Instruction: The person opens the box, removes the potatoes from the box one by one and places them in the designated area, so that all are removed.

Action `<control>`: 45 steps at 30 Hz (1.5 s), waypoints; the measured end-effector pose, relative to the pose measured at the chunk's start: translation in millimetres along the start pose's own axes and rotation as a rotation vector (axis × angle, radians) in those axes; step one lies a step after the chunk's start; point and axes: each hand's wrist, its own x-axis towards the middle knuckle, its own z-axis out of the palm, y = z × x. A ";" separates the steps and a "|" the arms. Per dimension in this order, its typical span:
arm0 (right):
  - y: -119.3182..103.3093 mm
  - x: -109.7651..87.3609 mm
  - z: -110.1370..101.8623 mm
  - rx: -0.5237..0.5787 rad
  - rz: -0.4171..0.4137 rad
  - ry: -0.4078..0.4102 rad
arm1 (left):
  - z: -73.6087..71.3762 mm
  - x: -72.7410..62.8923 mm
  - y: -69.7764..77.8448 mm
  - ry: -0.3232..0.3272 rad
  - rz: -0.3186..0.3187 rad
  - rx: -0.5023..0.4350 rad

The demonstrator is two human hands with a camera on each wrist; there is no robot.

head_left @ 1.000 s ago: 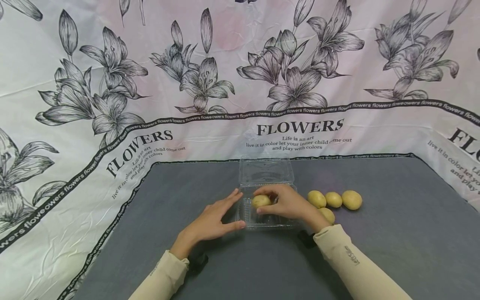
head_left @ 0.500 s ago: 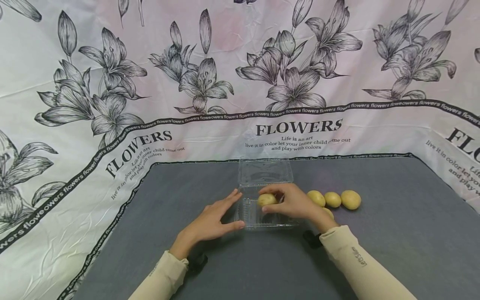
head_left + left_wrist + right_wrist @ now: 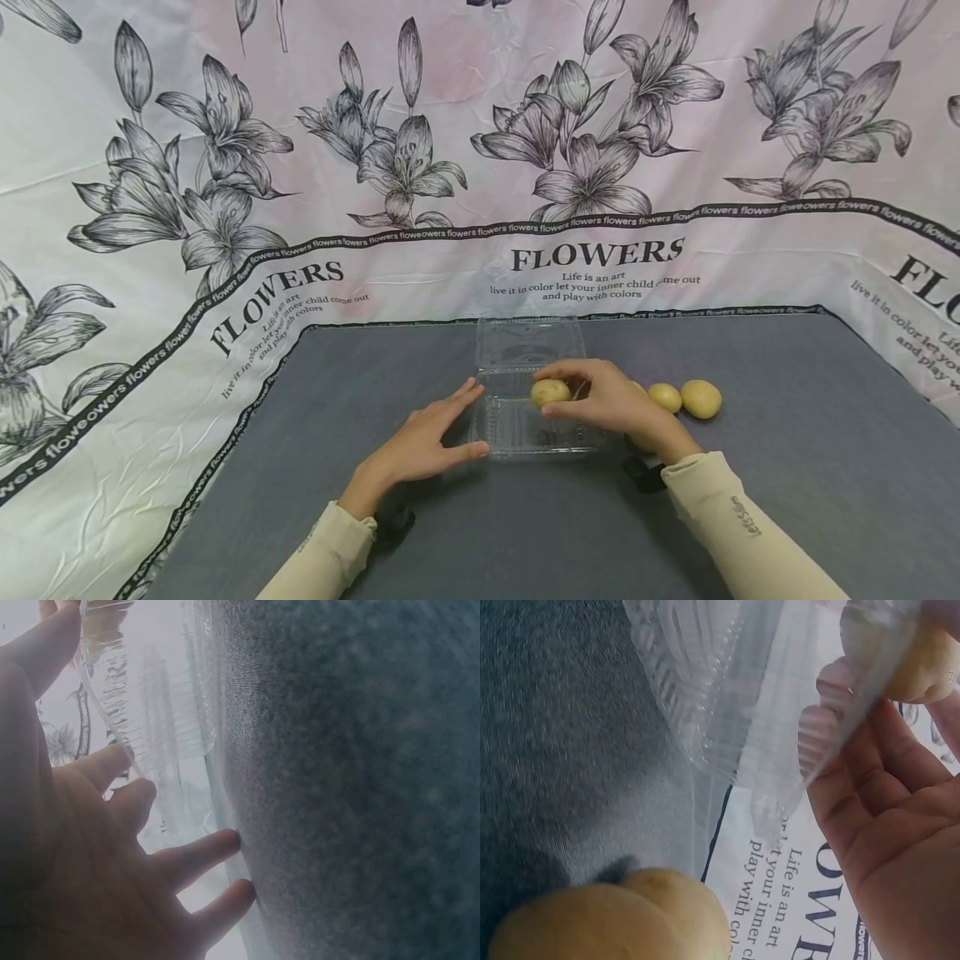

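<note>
My right hand (image 3: 618, 404) pinches a yellow potato (image 3: 550, 392) between thumb and fingers, over the right half of a clear plastic clamshell box (image 3: 506, 429). The box lies with its hinged lid (image 3: 528, 343) flipped back. In the right wrist view the held potato (image 3: 919, 664) is partly behind the clear plastic, and some fingertips (image 3: 817, 724) overlap the box wall. My left hand (image 3: 426, 437) stays at the box's left side with fingers spread. Its fingertips (image 3: 135, 796) are right at the plastic rim in the left wrist view.
Just right of the box, several potatoes (image 3: 701, 399) sit on the grey tabletop (image 3: 795, 467), some hidden behind my right hand and wrist. A white flower-printed cloth (image 3: 420, 283) hangs along the back and sides of the table.
My right hand has moved right and slightly up with the potato, from the box's middle toward its right side. It now covers more of the loose potatoes. My left hand has stayed in place.
</note>
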 end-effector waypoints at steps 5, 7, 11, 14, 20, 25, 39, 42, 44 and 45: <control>1.4 -2.4 -5.6 0.028 -0.040 0.004 | 0.1 -0.4 -0.3 -0.006 -0.001 0.005; 2.6 -3.3 -7.2 0.029 -0.049 0.008 | 0.0 -0.8 -0.4 -0.006 -0.001 0.004; 4.0 -5.2 -10.2 0.032 -0.054 0.014 | -0.1 -0.9 0.1 0.004 0.009 -0.001; 4.3 -6.9 -12.4 0.032 -0.058 0.018 | 0.1 -0.6 0.0 0.008 0.013 0.000; 6.4 -12.3 -17.5 0.018 -0.058 0.036 | 0.1 -0.2 0.0 0.006 0.016 -0.001; 10.6 -17.2 -22.3 0.001 -0.041 0.044 | -0.8 -0.3 0.6 -0.002 0.007 -0.005; 19.7 -31.6 -36.1 -0.009 -0.003 0.100 | -0.4 -1.4 0.1 -0.008 0.001 -0.014; 23.1 -34.3 -39.3 -0.012 0.000 0.108 | -0.5 -1.3 0.0 -0.009 -0.001 -0.016; 24.8 -36.4 -41.2 -0.009 0.002 0.109 | -0.6 -1.2 0.0 -0.009 -0.003 -0.016; 25.6 -37.6 -42.1 -0.007 0.004 0.109 | -0.6 -1.2 0.1 -0.009 -0.004 -0.015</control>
